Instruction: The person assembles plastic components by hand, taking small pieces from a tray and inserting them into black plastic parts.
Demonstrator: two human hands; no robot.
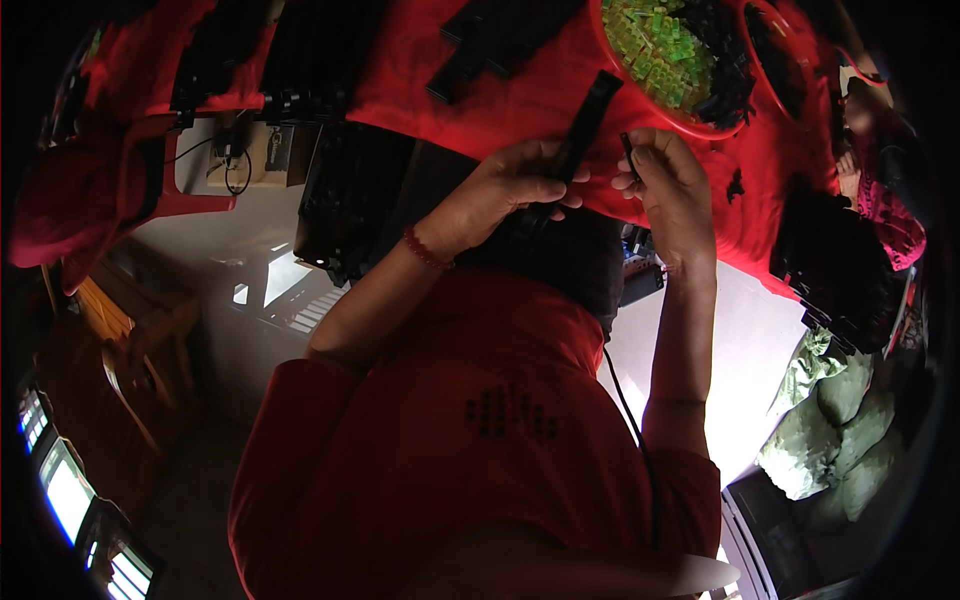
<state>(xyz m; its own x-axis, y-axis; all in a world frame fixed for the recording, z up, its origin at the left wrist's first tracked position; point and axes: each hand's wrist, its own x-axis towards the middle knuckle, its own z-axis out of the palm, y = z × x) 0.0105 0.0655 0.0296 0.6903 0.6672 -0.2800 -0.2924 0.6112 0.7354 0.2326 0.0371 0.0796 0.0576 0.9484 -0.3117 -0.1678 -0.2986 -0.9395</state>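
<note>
Holding, left hand (pixel 505 187): fingers closed around the lower part of a black bar (pixel 590 116), which is tilted and sticks out beyond the fingertips.
Right hand (pixel 676 182): thumb and fingers pinch a small dark piece (pixel 629 156), just beside the bar's right side.
Gap: between the two hands, bar and piece are near each other, not touching.
Bowl (pixel 690 129): beyond the right fingers, on the red cloth (pixel 400 95), with green bits (pixel 660 60) and black bits (pixel 725 85) inside.
Other bars (pixel 466 70): lying on the cloth, beyond the left fingers.
Progress: piece and bar are both in the fingers but separate, so I judge this work unfinished; whether the other bars are finished, I cannot tell.
</note>
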